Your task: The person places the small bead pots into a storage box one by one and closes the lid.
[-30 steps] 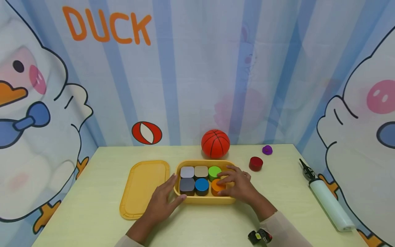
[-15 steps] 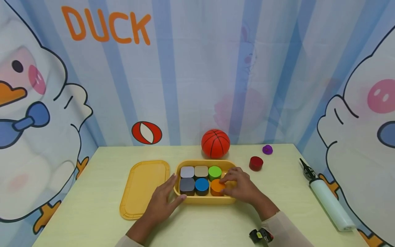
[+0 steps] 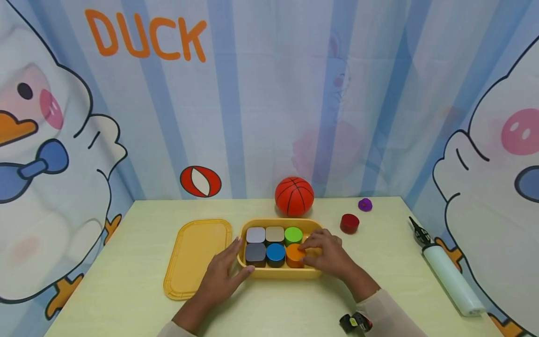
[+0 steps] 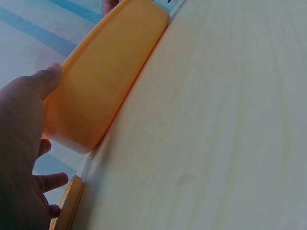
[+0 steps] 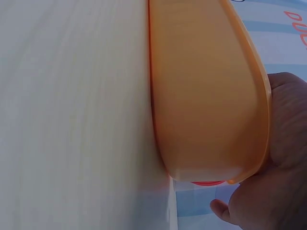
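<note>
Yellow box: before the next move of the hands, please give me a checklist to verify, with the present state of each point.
1. Yellow box flat on the table: ok.
2. Left hand touching the box's left end: ok, thumb at the rim.
3. Right hand touching the orange piece: ok.
4. Orange piece beside the blue piece, in the near row: ok.
5. Right end of the box free: cannot tell, the right hand covers part of it.
6. Red piece inside, if it belongs there: not ok, it stands outside.
</note>
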Available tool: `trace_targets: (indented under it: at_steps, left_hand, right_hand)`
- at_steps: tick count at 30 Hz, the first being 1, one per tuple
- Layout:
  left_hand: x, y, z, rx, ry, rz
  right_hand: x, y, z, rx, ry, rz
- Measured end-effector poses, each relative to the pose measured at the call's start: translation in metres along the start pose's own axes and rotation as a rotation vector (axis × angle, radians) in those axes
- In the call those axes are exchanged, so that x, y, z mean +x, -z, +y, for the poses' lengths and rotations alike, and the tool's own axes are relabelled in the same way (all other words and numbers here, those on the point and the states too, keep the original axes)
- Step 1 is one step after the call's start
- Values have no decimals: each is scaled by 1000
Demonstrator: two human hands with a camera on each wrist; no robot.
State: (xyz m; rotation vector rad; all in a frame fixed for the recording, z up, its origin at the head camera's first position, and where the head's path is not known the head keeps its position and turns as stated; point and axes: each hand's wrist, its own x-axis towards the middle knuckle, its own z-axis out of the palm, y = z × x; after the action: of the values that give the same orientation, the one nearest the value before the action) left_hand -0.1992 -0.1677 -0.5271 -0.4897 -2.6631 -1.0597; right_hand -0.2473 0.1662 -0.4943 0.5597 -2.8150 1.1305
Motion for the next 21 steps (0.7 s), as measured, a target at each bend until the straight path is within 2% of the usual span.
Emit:
trace_targets:
  at_steps: [8, 12, 16, 21]
  left_hand:
    - [1, 0, 0, -15, 12, -10]
    - [1, 0, 0, -12, 12, -15]
    - [1, 0, -1, -14, 12, -15]
    - [1, 0, -1, -18, 15, -20]
  right_hand:
    - [-1, 0, -2, 24, -15, 9]
    - [0, 1, 0, 50, 5, 27]
    - [3, 3, 5, 108, 25, 86]
    - [6, 7, 13, 177, 53, 215]
